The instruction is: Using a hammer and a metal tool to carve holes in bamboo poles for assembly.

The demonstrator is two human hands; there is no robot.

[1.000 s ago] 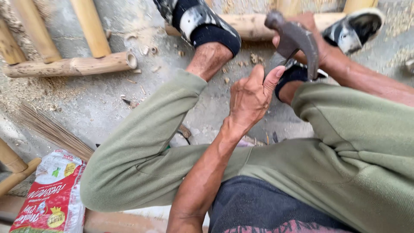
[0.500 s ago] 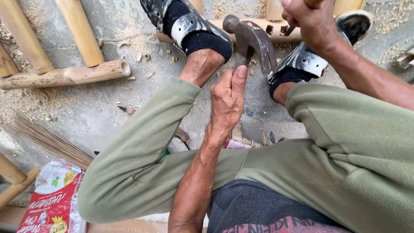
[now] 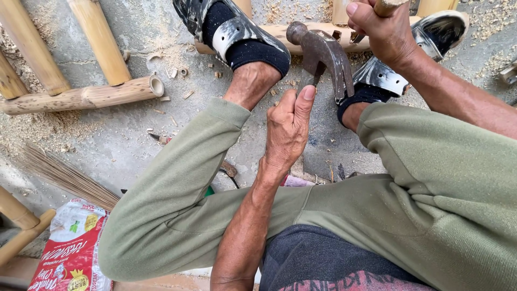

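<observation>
Left hand [image 3: 288, 129] clasps the claw hammer [image 3: 320, 54]; right hand [image 3: 379, 29] pinches a peg above the bamboo pole [image 3: 323, 32]. Strike squarely, I think.

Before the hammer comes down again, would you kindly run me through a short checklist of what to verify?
1. Left hand closed around the claw hammer handle: ok.
2. Right hand has a closed grip on a wooden piece: ok.
3. Horizontal bamboo pole pinned under both sandals: ok; left sandal, right sandal.
4. Right hand fingers out of the hammer's path: not ok, they sit close beside the head.
5. What the hammer would hit: cannot tell.
</observation>
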